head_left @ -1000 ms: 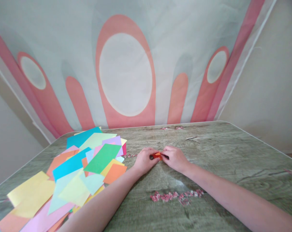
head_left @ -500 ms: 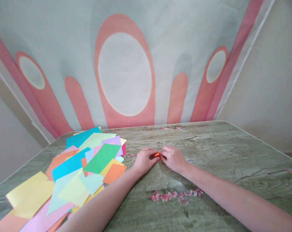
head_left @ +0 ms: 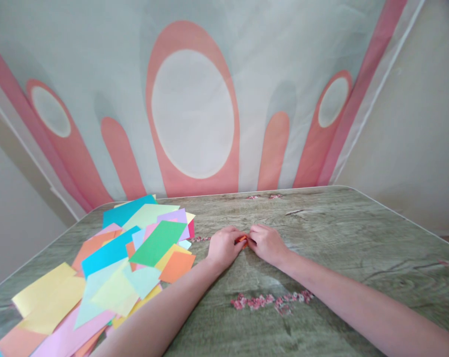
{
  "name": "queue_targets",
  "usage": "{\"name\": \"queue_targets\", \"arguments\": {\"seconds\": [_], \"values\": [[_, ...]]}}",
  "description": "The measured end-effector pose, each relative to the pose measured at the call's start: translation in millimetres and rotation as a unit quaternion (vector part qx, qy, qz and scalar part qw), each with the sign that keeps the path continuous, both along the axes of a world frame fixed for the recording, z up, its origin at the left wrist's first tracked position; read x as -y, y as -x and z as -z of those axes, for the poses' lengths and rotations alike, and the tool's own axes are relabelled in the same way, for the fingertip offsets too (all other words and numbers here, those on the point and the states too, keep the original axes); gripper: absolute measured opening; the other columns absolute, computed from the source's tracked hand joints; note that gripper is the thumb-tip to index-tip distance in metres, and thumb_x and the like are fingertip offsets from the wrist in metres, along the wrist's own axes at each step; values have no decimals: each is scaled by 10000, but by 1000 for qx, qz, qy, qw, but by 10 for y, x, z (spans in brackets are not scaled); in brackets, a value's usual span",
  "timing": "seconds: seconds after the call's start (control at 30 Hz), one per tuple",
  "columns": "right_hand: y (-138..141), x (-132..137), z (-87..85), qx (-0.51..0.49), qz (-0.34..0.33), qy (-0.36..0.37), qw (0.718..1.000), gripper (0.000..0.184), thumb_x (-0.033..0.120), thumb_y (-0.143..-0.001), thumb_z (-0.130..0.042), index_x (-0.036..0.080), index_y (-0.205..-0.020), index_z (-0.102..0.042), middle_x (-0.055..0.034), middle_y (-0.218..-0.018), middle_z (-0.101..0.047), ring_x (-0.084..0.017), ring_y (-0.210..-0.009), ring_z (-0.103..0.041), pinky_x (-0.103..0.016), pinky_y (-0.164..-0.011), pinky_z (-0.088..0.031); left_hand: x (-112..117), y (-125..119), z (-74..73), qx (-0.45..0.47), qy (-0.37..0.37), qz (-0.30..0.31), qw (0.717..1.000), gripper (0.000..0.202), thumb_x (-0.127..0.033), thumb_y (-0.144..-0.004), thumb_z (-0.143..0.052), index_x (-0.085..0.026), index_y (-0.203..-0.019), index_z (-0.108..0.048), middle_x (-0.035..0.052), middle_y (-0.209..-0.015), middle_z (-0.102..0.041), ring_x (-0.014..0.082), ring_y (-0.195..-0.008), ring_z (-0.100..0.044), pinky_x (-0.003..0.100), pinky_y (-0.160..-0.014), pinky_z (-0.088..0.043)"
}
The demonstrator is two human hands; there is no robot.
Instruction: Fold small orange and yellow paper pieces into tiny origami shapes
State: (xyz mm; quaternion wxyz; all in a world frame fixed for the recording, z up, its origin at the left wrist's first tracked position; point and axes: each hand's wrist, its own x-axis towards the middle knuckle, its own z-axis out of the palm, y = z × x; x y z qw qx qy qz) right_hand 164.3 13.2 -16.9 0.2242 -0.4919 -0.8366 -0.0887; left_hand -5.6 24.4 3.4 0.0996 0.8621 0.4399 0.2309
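Observation:
A small folded piece of orange paper point(head_left: 242, 240) is held between my two hands, low over the middle of the table. My left hand point(head_left: 225, 246) pinches its left side between thumb and fingers. On the other side, my right hand point(head_left: 266, 244) grips the right end with its fingertips. Most of the paper is hidden by the fingers, so its folded shape cannot be made out.
Loose coloured paper sheets lie overlapping on the left of the table, among them a green sheet point(head_left: 158, 243) and an orange square point(head_left: 177, 267). The wood-patterned tabletop point(head_left: 358, 238) has printed pink blossoms point(head_left: 271, 300). Behind it hangs a pink and grey backdrop point(head_left: 193, 183).
The fingers of my left hand have closed in further over the orange paper, so less of it shows. Both hands stay in nearly the same place.

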Motion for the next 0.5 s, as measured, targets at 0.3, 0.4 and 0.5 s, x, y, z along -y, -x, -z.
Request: {"name": "queue_targets", "arguments": {"seconds": [0.3,0.4,0.5], "values": [[-80,-28,-56,-36,-35,51,997,186,229,-843,-498,191,-789,-671,-40,-753,-584,-149,-733,-537,-252,-669,-397,32,-12,-34,-31,-21,-6,999,210,-348,-829,-486,-271,-927,-656,9,-879,-621,149,-805,-560,223,-686,-414],[-168,-59,-85,-78,-77,91,990,173,202,-833,-513,215,-902,-671,-31,-795,-604,-138,-765,-558,-239,-694,-417,34,-11,-35,-34,-21,-6,999,224,-375,-833,-478,-268,-919,-655,12,-874,-618,150,-811,-557,221,-684,-413],[-241,-95,-94,-109,-93,108,984,175,187,-826,-518,210,-900,-675,-33,-808,-622,-137,-764,-573,-244,-702,-432,31,-11,-21,-38,-26,-4,999,219,-375,-834,-479,-269,-913,-654,10,-874,-618,153,-821,-557,224,-692,-412]]}}
